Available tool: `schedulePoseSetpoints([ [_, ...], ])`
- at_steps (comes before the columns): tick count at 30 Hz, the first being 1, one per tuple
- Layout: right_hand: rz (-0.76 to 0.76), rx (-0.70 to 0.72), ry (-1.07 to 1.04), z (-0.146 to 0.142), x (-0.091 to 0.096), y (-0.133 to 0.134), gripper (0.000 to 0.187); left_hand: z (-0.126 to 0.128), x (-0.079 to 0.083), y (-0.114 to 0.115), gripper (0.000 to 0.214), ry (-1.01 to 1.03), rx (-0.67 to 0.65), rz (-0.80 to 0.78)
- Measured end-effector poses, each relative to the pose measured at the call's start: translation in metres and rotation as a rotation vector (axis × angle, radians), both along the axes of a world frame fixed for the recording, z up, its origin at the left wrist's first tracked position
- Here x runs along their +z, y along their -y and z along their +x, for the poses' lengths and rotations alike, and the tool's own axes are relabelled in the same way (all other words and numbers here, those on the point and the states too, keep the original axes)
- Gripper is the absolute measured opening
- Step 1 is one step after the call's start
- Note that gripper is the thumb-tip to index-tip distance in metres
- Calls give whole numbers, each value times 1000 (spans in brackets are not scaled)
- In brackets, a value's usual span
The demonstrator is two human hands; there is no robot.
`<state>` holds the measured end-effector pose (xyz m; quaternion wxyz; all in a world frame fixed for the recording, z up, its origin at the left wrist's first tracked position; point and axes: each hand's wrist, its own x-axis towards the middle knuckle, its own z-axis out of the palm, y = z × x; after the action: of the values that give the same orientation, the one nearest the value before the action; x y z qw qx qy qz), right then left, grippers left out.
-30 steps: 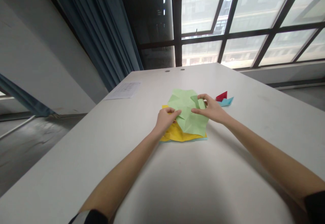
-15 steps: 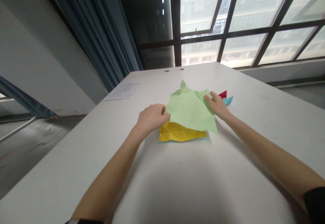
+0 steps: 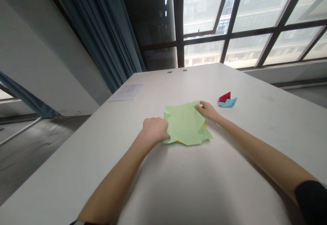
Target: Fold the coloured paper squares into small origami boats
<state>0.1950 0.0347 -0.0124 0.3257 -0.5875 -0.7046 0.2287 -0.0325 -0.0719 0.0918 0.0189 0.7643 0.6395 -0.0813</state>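
Head view. Light-green creased paper sheet (image 3: 185, 124), centre of frame: now spread flatter, where half a second ago its top rose in a peak. Yellow paper (image 3: 205, 126), underneath: earlier bared in a broad band, now reduced to slivers at right and lower edges. Left hand (image 3: 156, 129), lower in frame than before: thumb and curled fingers closed on the sheet's left edge. Right hand (image 3: 207, 110), shifted leftward: fingers pinching the upper-right corner. Red folded-paper boat (image 3: 225, 97) and blue folded-paper boat (image 3: 228, 102), right of centre on white surface (image 3: 255, 123): formerly part-hidden, now uncovered.
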Motion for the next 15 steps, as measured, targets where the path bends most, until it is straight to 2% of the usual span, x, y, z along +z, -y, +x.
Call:
schedulePoseSetpoints([
  [3,12,-4,123,-5,-2,-1,27,7,-7,-5,17,30,-23,25],
  [5,5,-7,128,-6,-3,-2,27,10,-18,-11,20,101,-125,5],
  [8,-15,-21,130,-5,-7,-6,26,9,-43,-24,49,204,-363,-64],
  [9,-24,-28,127,-5,-9,-8,27,8,-52,-29,60,211,-404,-90],
  [11,-28,-45,112,-4,-12,-10,34,5,-68,-37,80,198,-418,-151],
  [14,75,-16,136,-2,-12,-9,54,1,-81,-43,89,202,-361,-256],
  [15,133,23,186,-2,-11,-7,53,0,-82,-44,90,202,-347,-278],
])
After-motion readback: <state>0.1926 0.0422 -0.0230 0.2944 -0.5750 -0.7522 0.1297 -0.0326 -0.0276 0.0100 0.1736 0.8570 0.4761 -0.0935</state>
